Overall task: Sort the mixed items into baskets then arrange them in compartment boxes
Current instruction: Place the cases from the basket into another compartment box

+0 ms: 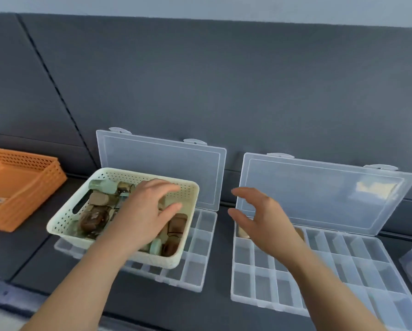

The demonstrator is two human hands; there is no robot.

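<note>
Judging by the layout, sorting is done and filling has barely begun. The right hand (264, 220), fingers apart and empty, hovers over the right box (262, 283), where one or two tan items (244, 231) sit in far compartments. The left hand (142, 211), fingers spread, gripping nothing visible, reaches among roughly a dozen jars (95, 220) in the cream basket (61, 225) on the left box (195, 268). Farther left sits a second, orange basket (49, 177).

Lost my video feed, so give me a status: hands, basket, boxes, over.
Left hand open over cream basket of small items. Right hand open above right compartment box. Basket sits on left compartment box, covering most compartments.
</note>
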